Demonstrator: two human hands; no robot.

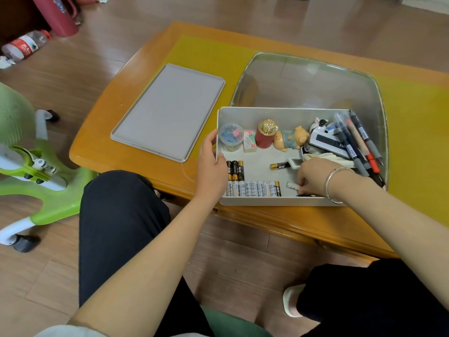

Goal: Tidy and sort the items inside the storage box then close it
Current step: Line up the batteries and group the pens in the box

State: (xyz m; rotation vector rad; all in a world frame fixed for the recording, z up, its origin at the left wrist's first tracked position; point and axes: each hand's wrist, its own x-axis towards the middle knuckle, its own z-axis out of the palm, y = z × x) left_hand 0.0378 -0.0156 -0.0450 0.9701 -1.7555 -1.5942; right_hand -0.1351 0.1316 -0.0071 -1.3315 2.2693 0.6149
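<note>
Left hand (pixel 211 161): grips the left wall of the box, thumb inside, fingers curled round the outside.
Right hand (pixel 315 175): reaches down into the near right part of the box; fingertips pinch a white battery (pixel 292 186) lying on the floor of the box. Silver bangle (pixel 336 181) on the wrist.
Box (pixel 279 201): white, open, on the near edge of the table (pixel 102 142).
Lid (pixel 170 110): grey, flat on the table, left of the box and apart from it.
Battery row (pixel 254 189): lined side by side along the near wall; three black-and-gold ones (pixel 235 170) stand just behind its left end.
Loose battery (pixel 279 165): black and gold, alone mid-box.
Back row, left to right: clip jar (pixel 231 136), small carton (pixel 249 141), red pot with gold cap (pixel 265 135), bear figure (pixel 290 139) lying on its side.
Pens (pixel 357 142): heaped against the right wall, over other clutter I cannot make out.
Glass cover (pixel 308 81): clear, behind the box.
</note>
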